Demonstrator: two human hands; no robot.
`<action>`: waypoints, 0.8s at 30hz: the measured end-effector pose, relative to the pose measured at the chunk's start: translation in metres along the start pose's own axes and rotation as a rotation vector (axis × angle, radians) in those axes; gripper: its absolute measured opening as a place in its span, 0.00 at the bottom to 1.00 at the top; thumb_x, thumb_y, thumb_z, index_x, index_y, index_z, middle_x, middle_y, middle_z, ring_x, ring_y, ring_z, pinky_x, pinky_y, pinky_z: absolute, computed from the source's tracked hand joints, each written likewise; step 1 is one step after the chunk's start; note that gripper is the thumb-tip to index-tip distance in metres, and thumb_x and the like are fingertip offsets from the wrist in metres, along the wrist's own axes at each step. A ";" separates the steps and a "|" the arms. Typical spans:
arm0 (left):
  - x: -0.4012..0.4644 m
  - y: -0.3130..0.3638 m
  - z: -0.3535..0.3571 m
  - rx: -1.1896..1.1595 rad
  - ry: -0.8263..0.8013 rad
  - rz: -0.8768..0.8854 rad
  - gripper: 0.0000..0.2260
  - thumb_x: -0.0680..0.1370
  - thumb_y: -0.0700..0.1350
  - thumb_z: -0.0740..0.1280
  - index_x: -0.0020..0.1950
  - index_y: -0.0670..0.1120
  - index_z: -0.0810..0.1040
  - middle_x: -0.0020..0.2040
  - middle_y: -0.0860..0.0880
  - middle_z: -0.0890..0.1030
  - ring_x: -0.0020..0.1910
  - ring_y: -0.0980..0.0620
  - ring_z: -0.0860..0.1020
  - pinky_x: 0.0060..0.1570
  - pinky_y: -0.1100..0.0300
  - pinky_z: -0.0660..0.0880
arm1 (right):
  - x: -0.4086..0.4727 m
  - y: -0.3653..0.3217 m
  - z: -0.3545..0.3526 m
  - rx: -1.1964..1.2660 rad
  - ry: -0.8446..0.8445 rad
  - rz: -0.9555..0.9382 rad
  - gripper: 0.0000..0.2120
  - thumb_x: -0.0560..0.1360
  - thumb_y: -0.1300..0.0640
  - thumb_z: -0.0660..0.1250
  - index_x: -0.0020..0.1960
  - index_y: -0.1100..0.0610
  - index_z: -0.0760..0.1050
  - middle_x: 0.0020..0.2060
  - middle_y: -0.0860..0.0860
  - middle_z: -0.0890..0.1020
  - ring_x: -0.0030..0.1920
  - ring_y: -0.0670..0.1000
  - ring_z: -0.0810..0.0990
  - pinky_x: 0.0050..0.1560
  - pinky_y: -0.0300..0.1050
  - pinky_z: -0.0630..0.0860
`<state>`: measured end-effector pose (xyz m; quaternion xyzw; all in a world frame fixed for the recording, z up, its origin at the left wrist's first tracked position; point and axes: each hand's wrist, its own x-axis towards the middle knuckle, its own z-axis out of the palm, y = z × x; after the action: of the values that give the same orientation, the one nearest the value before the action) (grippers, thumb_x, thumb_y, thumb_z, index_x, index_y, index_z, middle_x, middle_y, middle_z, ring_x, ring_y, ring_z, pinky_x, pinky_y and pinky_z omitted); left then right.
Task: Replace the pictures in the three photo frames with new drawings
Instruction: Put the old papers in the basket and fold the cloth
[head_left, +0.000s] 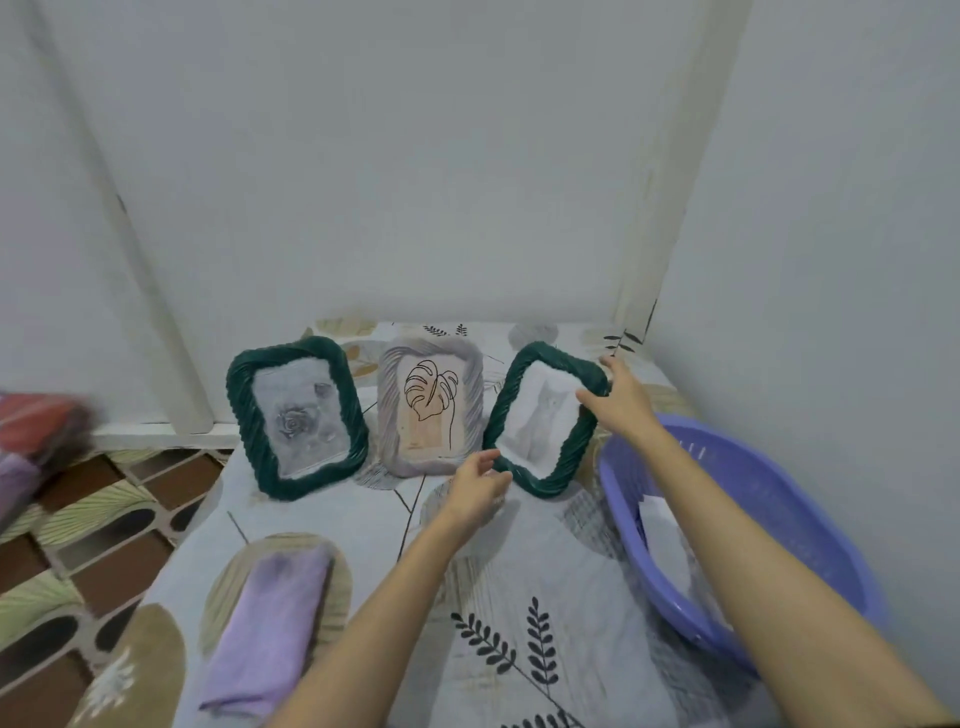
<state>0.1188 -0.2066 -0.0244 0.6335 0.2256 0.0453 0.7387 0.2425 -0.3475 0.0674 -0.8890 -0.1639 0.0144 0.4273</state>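
Observation:
Three photo frames stand in a row on the patterned bedsheet (519, 571). The left green frame (296, 418) shows a grey rose drawing. A grey frame (431, 410) in the middle holds a leaf line drawing. The right green frame (545, 418) is tilted and holds a faint cat drawing. My right hand (621, 397) grips that frame's upper right edge. My left hand (480, 486) touches its lower left corner with relaxed fingers.
A purple plastic basket (753, 519) with white paper (667, 540) inside sits at the right, under my right forearm. A folded lilac cloth (270, 629) lies front left. Tiled floor (78, 545) and blurred bundles of fabric (36, 431) are at the far left. Walls close off the back and right.

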 end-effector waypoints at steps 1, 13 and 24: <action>0.005 0.001 0.002 -0.035 0.009 -0.011 0.21 0.77 0.35 0.63 0.69 0.40 0.63 0.67 0.42 0.67 0.47 0.47 0.74 0.47 0.54 0.71 | 0.005 0.004 -0.001 0.030 -0.027 0.009 0.26 0.75 0.60 0.66 0.70 0.57 0.62 0.65 0.57 0.72 0.61 0.59 0.73 0.55 0.53 0.75; 0.023 -0.008 0.019 0.081 -0.036 0.047 0.30 0.77 0.33 0.61 0.75 0.48 0.52 0.62 0.46 0.70 0.38 0.54 0.70 0.35 0.64 0.69 | 0.030 0.020 -0.036 0.107 -0.285 -0.017 0.24 0.77 0.66 0.61 0.71 0.55 0.64 0.53 0.56 0.77 0.38 0.50 0.78 0.27 0.36 0.76; 0.023 -0.006 0.012 0.308 -0.019 0.128 0.32 0.77 0.34 0.61 0.76 0.48 0.49 0.51 0.50 0.76 0.39 0.47 0.75 0.44 0.53 0.72 | 0.028 0.026 -0.034 0.164 -0.301 -0.043 0.25 0.77 0.65 0.62 0.72 0.51 0.62 0.61 0.57 0.75 0.42 0.48 0.77 0.36 0.45 0.77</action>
<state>0.1431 -0.2105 -0.0352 0.7527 0.1817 0.0512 0.6307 0.2816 -0.3791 0.0724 -0.8351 -0.2435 0.1517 0.4694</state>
